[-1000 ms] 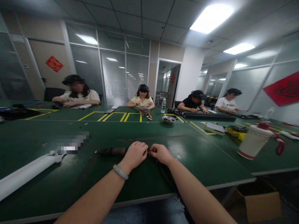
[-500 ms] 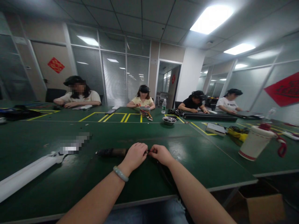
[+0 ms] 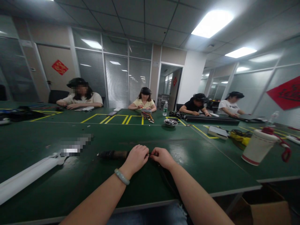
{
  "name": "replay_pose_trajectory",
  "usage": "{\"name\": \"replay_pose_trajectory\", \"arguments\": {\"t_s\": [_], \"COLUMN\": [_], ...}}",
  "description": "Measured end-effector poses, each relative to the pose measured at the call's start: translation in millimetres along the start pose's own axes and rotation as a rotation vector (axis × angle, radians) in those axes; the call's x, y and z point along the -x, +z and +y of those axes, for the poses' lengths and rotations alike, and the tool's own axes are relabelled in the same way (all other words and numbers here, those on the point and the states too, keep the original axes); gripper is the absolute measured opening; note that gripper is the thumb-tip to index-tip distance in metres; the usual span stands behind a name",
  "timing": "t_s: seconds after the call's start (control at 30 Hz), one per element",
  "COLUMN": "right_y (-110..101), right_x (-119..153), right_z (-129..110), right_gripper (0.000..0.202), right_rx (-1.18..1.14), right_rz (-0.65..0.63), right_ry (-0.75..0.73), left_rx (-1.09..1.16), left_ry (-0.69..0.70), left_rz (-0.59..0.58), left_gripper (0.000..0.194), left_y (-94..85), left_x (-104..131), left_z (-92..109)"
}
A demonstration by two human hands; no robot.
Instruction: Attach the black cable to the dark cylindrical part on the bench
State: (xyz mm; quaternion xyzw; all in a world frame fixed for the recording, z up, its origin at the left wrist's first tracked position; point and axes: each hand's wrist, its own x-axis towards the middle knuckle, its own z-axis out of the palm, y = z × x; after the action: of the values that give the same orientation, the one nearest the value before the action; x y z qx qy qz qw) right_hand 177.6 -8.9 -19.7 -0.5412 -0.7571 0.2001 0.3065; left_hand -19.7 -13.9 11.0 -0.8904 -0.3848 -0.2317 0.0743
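Observation:
A dark, long electric screwdriver [image 3: 116, 154] lies on the green table, its metal tip pointing left. Around its right end my left hand [image 3: 138, 155] is closed, a pale bracelet [image 3: 122, 177] on the wrist. Close beside it, my right hand [image 3: 162, 157] pinches the black cord [image 3: 167, 179] at the tool's rear, thumb and fingers pressed together. A small shiny bit shows between both hands; its exact shape is too small to tell. From under my right hand the cord runs down to the table's front edge.
A white arm-like stand [image 3: 30, 176] reaches in from the left. Right of me stand a white cup [image 3: 259, 148] and a yellow bundle [image 3: 241, 137]. Farther back are a metal bowl [image 3: 171, 123], a water bottle [image 3: 165, 108] and several seated people. An open cardboard box [image 3: 270, 212] sits below the table.
The camera view has shifted slightly. Both hands stay at the screwdriver's right end in nearly the same pose, and the shiny bit between them shows a little more.

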Motion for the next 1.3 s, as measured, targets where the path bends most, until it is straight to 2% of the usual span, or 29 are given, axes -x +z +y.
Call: {"name": "replay_pose_trajectory", "arguments": {"t_s": [0.2,0.53,0.8,1.13,1.3], "right_y": [0.4,3.1,1.6,0.3,-2.9], "right_x": [-0.2,-1.7,-0.2,0.5,2.8], "right_z": [0.6,2.1,2.7,-1.1,-7.5], "right_gripper": [0.011,0.012,0.014,0.016,0.017], "right_rx": [0.002,0.009,0.009,0.05,0.094], "right_rz": [0.004,0.009,-0.005,-0.019,-0.023], "right_ry": [0.006,-0.01,-0.017,0.038,0.06], "left_rx": [0.037,0.124,0.179,0.153,0.17], "left_ry": [-0.011,-0.117,-0.133,-0.085,-0.153], "left_rz": [-0.005,-0.066,-0.123,-0.158,-0.194], "left_gripper": [0.005,0.007,0.007,0.021,0.025], "left_y": [-1.7,7.4,1.6,2.5,4.2], "left_x": [0.3,0.3,-0.5,0.4,-1.4], "left_z": [0.4,-4.3,-7.5,-20.8,-24.0]}}
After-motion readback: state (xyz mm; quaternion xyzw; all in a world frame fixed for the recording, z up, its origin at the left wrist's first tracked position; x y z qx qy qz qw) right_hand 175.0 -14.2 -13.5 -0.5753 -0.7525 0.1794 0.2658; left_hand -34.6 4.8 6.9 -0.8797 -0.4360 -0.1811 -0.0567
